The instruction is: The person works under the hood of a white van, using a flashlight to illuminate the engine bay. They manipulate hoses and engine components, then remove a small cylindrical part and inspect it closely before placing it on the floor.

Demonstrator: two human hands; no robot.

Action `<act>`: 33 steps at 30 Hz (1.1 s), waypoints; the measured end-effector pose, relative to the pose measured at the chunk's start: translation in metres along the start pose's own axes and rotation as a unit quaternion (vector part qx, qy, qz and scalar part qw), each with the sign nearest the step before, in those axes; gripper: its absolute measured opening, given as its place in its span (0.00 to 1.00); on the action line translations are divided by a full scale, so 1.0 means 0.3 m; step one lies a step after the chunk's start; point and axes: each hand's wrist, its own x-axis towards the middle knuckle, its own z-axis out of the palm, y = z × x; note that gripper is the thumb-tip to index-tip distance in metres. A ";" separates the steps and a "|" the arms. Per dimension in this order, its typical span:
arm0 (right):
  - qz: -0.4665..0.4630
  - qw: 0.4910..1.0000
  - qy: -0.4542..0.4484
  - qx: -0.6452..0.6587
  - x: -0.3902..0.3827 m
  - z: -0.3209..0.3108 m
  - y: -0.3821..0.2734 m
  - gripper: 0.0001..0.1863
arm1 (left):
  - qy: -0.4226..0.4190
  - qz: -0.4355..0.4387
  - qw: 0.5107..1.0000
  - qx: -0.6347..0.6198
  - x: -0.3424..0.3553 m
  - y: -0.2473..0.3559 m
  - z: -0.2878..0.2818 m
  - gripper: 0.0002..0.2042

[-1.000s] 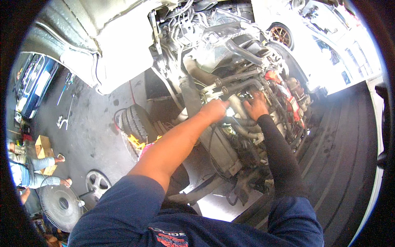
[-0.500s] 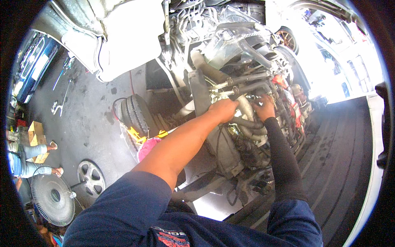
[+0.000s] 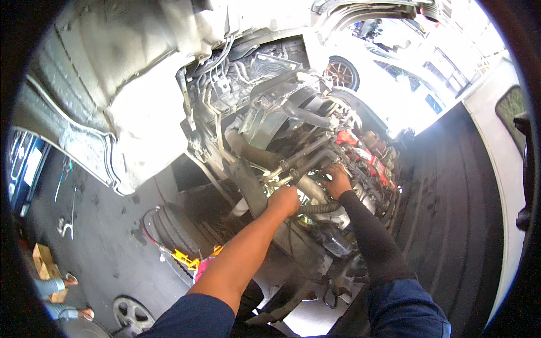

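Note:
My left hand is closed in the engine bay, beside metal pipe ends and next to a ribbed black hose. What its fingers grip is hidden. Just to the right, my right hand, below a dark sleeve, has curled fingers at the engine's hoses; whatever is in them cannot be made out. Between the hands a thick pale pipe curves down. The engine, with red parts on its top, lies right of them. A flat black panel stands left of my left hand.
A tyre and a yellow strap-like tool lie left of my forearm. Farther left are a loose wheel, a cardboard box and another person's feet. Raised body panels hang overhead; a white car stands far right.
The view has tilted up and shifted, so the engine and both hands sit lower and farther left in the picture. Both hands stay at the same hoses, with the left slightly lower.

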 end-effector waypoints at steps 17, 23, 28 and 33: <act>0.147 0.767 -0.038 0.623 -0.389 -0.507 -1.015 0.36 | 0.165 0.171 0.864 -0.444 -0.904 0.096 -0.629 0.11; 0.037 0.748 0.052 0.661 -0.592 -0.694 -1.534 0.29 | 0.159 0.286 0.795 -0.510 -1.251 0.121 -0.789 0.13; -0.052 0.770 0.051 0.633 -0.742 -0.805 -1.842 0.17 | 0.168 0.344 0.792 -0.476 -1.603 0.104 -0.911 0.15; -0.088 0.608 -0.091 0.784 -0.884 -0.851 -2.128 0.09 | 0.162 0.352 0.769 -0.509 -1.922 0.112 -0.995 0.18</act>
